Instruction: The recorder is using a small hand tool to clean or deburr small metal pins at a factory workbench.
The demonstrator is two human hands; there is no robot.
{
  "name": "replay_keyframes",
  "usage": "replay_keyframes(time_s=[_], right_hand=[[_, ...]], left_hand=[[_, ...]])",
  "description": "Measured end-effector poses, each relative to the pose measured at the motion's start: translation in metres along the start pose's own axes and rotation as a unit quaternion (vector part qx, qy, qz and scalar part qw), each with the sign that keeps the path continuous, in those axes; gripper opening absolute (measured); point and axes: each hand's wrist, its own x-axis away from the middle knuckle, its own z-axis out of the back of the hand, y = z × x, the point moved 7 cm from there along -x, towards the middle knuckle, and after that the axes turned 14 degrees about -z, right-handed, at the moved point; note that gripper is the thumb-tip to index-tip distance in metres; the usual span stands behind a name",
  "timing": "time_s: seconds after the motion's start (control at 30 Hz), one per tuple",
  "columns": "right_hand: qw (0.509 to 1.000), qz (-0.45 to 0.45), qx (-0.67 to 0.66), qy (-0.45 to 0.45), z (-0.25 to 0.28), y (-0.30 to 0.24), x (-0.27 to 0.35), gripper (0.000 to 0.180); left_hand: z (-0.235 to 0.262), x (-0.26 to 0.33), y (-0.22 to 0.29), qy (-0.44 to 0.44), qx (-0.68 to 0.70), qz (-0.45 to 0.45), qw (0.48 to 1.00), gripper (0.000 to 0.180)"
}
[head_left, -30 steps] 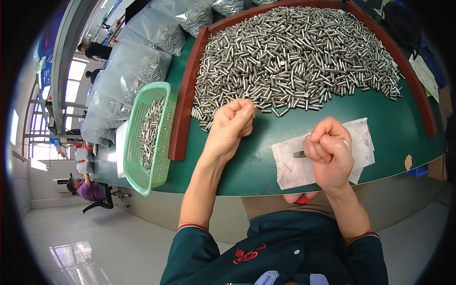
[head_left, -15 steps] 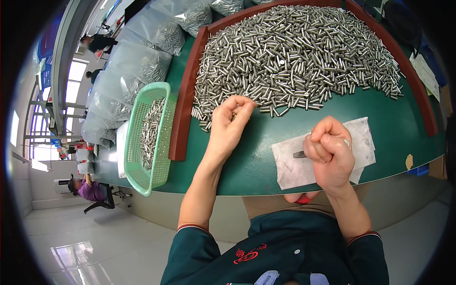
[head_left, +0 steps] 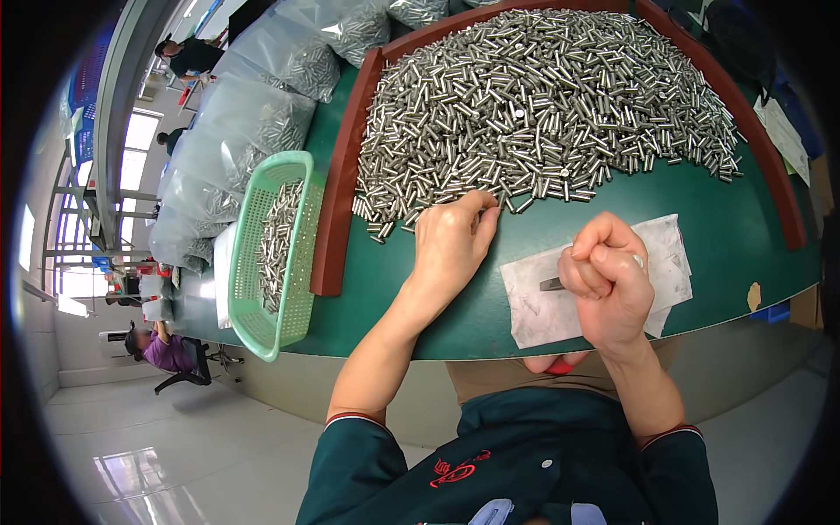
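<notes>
- You are leaning over the green bench [head_left: 464, 306], your left hand [head_left: 451, 241] working fingertips-down at the near margin of a heap of metal pins [head_left: 542, 105]; whether thumb and forefinger are pinching one, I cannot tell.
- The heap is lying toward the bench's far edge, with reddish-brown rails [head_left: 332, 236] fencing it.
- Your right hand [head_left: 612, 280], well apart from the left, is making a fist over a white sheet [head_left: 534, 319] by the near edge; a dark strip [head_left: 549, 284] is protruding beside it, possibly clasped.
- You are likely working cleanest by choosing pins lying singly along the fringe; deeper ones are crossing and may be rolling.
- Light pressure should be serving you better than squeezing, smooth pins being apt to slip.
- A green basket [head_left: 293, 325] holding pins is standing outside the left rail, reaching the near edge; minding your elbow there seems wise.
</notes>
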Motion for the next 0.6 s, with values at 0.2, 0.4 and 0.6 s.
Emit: replay_keyframes(time_s=[0.2,0.4,0.6], right_hand=[[1.000,0.000,0.004,0.003,0.0009,-0.0007,0.0003,0.014],[1.000,-0.001,0.012,0.004,-0.0009,0.0006,-0.0012,0.014],[1.000,0.004,0.015,0.006,0.0004,0.0004,-0.0016,0.015]], left_hand=[[0.0015,-0.0037,0.0067,-0.022,-0.009,0.006,1.000,0.013],[0.0021,-0.0050,0.0083,-0.006,-0.050,0.007,0.999,0.015],[0.0036,-0.0002,0.0000,0.005,-0.043,0.013,0.999,0.009]])
